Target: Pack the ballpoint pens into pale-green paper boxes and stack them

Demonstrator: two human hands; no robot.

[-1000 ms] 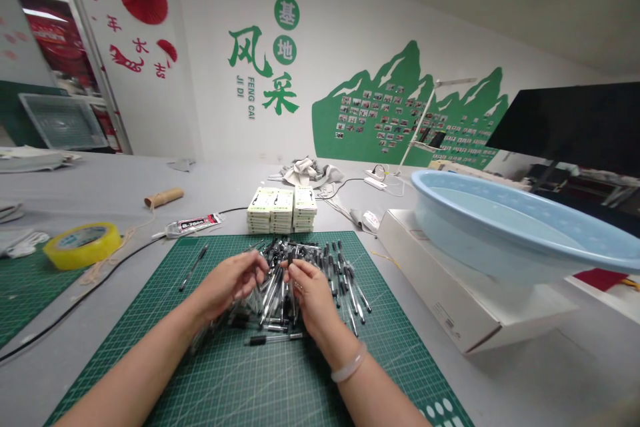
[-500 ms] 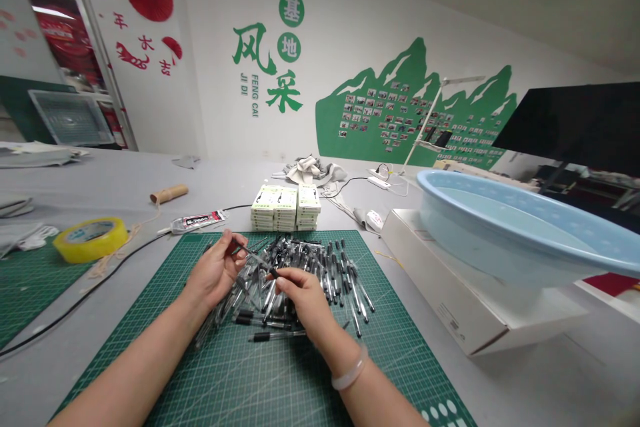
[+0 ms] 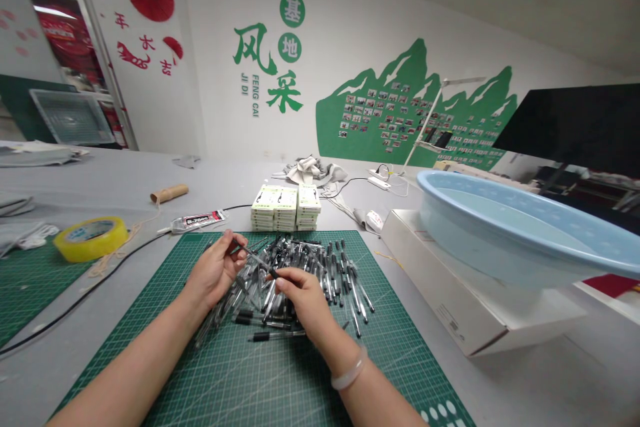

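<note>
My left hand (image 3: pixel 219 268) and my right hand (image 3: pixel 299 290) hold one pen (image 3: pixel 257 259) between them, above a heap of pens. The left fingers pinch its upper left end, and the right thumb and fingers grip its dark lower right end. Under and behind the hands, many clear-barrelled pens with black caps (image 3: pixel 330 267) lie loosely piled on a green cutting mat (image 3: pixel 240 380). One pen (image 3: pixel 275 335) lies apart at the near side of the heap, partly behind my right hand. A pale bangle circles my right wrist.
Stacked small boxes (image 3: pixel 285 208) stand behind the pens. To the left are a yellow tape roll (image 3: pixel 91 239), a glue packet (image 3: pixel 197 221) and a black cable. A light blue basin (image 3: pixel 505 233) rests on a white box (image 3: pixel 465 307) at right. Grey cloth (image 3: pixel 310 170) lies farther back.
</note>
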